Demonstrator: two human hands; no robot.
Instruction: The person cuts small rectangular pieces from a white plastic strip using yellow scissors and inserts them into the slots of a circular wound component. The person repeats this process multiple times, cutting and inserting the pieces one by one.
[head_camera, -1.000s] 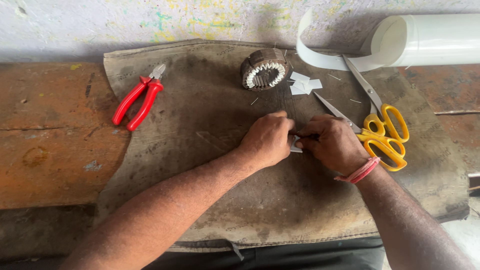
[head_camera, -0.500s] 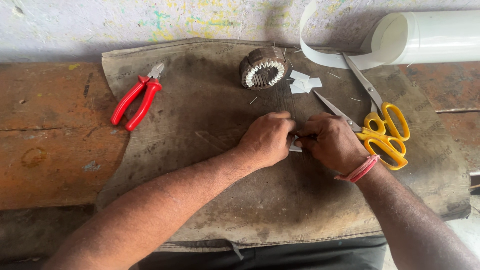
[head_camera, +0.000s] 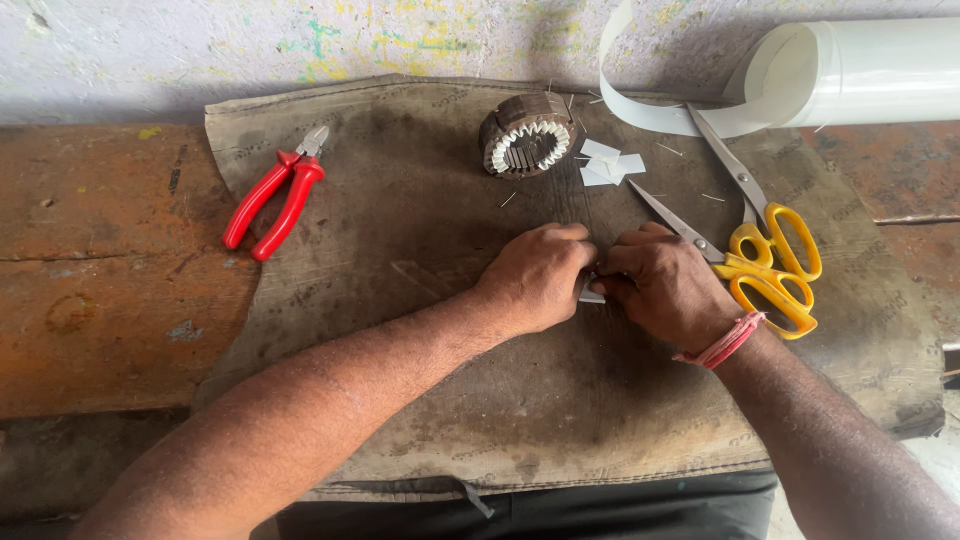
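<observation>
Down on a rough brown mat (head_camera: 420, 230) over a rusty bench (head_camera: 100, 280), both hands (head_camera: 540, 275) (head_camera: 665, 285) pinch one small white paper slip (head_camera: 592, 295), smooth yellow scissors (head_camera: 760, 250) at 3 o'clock.

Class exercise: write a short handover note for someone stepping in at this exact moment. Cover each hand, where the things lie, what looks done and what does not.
Left hand and right hand: both closed together in a grip on a small white paper piece over the brown mat.
Yellow scissors lie open right of the hands; red pliers lie far left.
Wound stator core sits at the back, cut white pieces beside it, white roll behind.
Done: several pieces cut.
Left: the held piece is not in the core.
</observation>
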